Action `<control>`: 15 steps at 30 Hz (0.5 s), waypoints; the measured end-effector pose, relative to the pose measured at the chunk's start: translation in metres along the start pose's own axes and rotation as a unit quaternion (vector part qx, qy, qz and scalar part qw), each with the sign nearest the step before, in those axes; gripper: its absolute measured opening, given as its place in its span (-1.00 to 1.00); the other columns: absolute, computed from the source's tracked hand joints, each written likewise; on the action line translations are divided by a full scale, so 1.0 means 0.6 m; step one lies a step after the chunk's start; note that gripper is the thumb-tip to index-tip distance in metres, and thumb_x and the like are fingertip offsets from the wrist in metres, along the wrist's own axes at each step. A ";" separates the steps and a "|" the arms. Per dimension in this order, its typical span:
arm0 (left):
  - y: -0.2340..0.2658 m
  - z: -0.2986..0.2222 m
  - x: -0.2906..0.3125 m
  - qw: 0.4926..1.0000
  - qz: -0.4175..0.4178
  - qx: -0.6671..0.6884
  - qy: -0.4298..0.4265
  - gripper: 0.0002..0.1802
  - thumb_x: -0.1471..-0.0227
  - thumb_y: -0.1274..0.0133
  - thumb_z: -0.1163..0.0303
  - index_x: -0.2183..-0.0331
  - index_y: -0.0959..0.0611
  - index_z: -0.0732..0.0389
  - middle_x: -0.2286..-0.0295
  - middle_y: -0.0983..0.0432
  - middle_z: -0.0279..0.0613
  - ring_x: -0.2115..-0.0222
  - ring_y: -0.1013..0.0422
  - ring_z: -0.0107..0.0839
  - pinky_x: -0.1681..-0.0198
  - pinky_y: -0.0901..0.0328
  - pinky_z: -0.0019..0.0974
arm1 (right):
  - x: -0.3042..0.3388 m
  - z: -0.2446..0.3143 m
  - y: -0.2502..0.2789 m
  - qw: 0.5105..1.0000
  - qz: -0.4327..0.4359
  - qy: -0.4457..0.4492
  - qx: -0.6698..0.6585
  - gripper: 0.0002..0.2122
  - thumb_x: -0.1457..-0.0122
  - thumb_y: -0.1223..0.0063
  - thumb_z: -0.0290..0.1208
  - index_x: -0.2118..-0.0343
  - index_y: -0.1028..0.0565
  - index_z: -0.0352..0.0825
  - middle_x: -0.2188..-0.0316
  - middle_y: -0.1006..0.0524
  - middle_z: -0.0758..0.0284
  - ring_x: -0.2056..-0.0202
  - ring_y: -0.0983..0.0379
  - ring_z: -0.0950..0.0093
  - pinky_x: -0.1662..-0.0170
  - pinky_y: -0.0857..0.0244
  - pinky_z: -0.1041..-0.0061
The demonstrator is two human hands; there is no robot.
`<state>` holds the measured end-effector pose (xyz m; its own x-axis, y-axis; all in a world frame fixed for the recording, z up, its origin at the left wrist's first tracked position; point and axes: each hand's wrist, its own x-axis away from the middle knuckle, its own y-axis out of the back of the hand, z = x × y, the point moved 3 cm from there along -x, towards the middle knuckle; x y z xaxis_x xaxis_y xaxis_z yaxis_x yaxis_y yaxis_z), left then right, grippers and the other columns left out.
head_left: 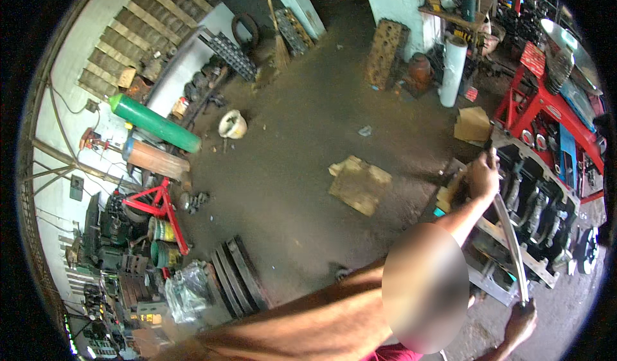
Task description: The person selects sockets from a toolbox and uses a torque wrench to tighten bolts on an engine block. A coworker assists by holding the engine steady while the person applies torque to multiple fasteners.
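Observation:
My left arm reaches across the lower part of the view to an engine block at the right, which has a crankshaft lying in it. My left hand is closed around the upper end of a long silver wrench, above the block's left edge. Nearer me, my right hand grips the wrench's dark handle end. The wrench lies slantwise over the block's near side. A blurred patch covers part of my left arm, and whatever lies under the wrench's upper end is hidden.
A red stand holds parts beyond the block. Flattened cardboard lies on the floor. At the left are a green gas cylinder, an orange cylinder, a white bucket and dark metal bars. A broom leans farther back.

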<state>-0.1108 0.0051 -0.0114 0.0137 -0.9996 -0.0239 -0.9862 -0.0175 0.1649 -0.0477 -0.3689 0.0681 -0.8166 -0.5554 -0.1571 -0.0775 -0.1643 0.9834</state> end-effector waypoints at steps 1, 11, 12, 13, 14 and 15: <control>-0.004 0.005 0.000 0.999 0.008 0.035 0.017 -0.51 -0.19 0.08 0.01 0.47 -0.64 0.24 0.61 -0.55 -0.05 0.62 -0.46 -0.21 0.54 -0.27 -0.11 | 0.007 0.003 -0.002 1.000 -0.020 0.011 0.003 -0.74 -0.06 -0.07 -0.34 0.20 -0.53 -0.31 0.39 -0.56 0.06 0.36 -0.50 0.06 0.32 -0.34 0.13; -0.029 0.040 -0.006 0.988 0.143 0.050 0.017 -0.61 -0.20 0.04 0.10 0.31 -0.61 0.26 0.43 -0.61 -0.16 0.47 -0.50 -0.37 0.49 -0.33 -0.24 | 0.004 -0.002 -0.009 0.968 0.227 -0.016 0.105 -0.75 -0.15 -0.07 -0.29 0.17 -0.48 -0.31 0.28 -0.54 0.15 0.50 -0.46 0.19 0.38 -0.40 0.21; -0.018 0.030 -0.006 0.993 0.111 0.022 -0.028 -0.60 -0.21 0.06 0.08 0.34 -0.61 0.25 0.44 -0.61 -0.21 0.52 -0.47 -0.43 0.52 -0.32 -0.34 | -0.008 -0.009 -0.009 0.987 0.145 0.044 0.059 -0.77 -0.13 -0.09 -0.24 0.24 -0.53 -0.27 0.36 -0.55 0.16 0.52 -0.46 0.20 0.41 -0.37 0.20; -0.010 0.026 -0.003 0.992 0.105 0.056 0.035 -0.57 -0.17 0.10 -0.02 0.34 -0.60 0.16 0.52 -0.56 -0.08 0.49 -0.50 -0.15 0.42 -0.33 -0.12 | -0.016 -0.018 -0.010 0.993 0.062 0.097 0.014 -0.78 -0.12 -0.11 -0.19 0.31 -0.59 -0.22 0.44 -0.57 0.16 0.55 -0.45 0.21 0.45 -0.35 0.19; 0.000 0.010 0.000 0.992 0.099 0.078 0.019 -0.58 -0.18 0.10 0.00 0.33 -0.59 0.17 0.52 -0.56 -0.10 0.50 -0.50 -0.21 0.43 -0.33 -0.15 | -0.042 -0.028 -0.035 0.977 0.166 0.136 -0.012 -0.76 -0.11 -0.12 -0.15 0.36 -0.61 -0.21 0.54 -0.56 0.19 0.59 -0.44 0.26 0.49 -0.31 0.22; 0.006 -0.006 0.004 0.986 0.132 0.066 0.076 -0.59 -0.19 0.10 0.02 0.32 -0.59 0.18 0.52 -0.56 -0.12 0.51 -0.50 -0.27 0.44 -0.33 -0.19 | -0.060 -0.037 -0.060 0.947 0.269 0.171 -0.032 -0.74 -0.10 -0.12 -0.11 0.40 -0.63 -0.21 0.64 -0.54 0.22 0.62 -0.43 0.31 0.52 -0.27 0.24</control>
<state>-0.1138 0.0025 -0.0072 -0.2311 -0.9609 0.1526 -0.9716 0.2362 0.0158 -0.0028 -0.3611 0.0365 -0.4939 -0.8025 0.3347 0.3414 0.1751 0.9235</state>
